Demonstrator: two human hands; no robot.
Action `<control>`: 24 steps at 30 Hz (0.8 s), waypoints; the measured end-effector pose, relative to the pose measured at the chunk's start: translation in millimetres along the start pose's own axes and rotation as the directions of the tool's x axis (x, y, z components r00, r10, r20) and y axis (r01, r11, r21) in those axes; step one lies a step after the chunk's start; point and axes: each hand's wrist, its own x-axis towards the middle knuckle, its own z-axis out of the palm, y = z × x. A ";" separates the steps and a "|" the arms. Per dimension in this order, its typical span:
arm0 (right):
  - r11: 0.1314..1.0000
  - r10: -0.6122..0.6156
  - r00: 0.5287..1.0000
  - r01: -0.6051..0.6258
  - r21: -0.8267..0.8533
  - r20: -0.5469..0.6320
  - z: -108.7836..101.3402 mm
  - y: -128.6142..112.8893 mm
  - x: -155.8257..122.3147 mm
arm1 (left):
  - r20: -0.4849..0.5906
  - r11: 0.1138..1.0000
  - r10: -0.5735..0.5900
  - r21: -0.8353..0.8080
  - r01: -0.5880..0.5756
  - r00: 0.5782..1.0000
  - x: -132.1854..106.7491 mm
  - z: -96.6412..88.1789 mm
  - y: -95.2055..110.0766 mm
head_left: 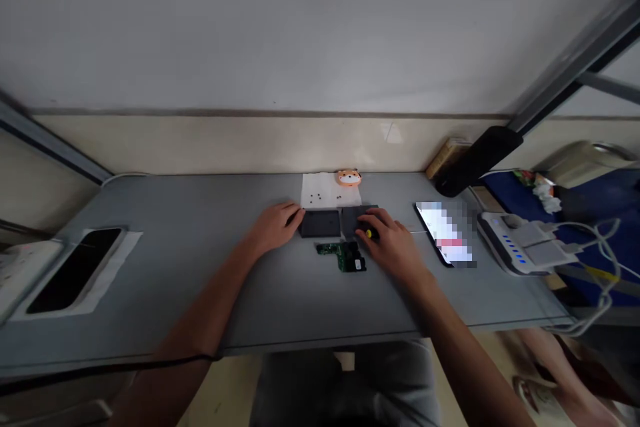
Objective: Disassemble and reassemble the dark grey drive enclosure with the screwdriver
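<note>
One grey desk [190, 213] carries the work: best let the left hand [275, 225], loosely curled, hold unclear, steady the black rectangular plastic tray [321, 223] at twelve o'clock, keeping the green circuit board [342, 255], at the tray's five, clear; the right hand [394, 241] has its grip closed round a yellow-ended black tool [371, 233], tip hidden.

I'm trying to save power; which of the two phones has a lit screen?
The phone on the right, beside the power strip; the phone on the left shows a black screen.

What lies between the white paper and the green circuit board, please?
A dark tray and, beside it, a dark panel lie there, in the head view.
</note>
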 end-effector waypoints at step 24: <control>0.991 0.024 0.994 -0.010 0.130 -0.106 6.9 2.4 -4.8 | 0.004 0.999 -0.033 -0.018 0.033 0.999 -1.4 -4.2 6.8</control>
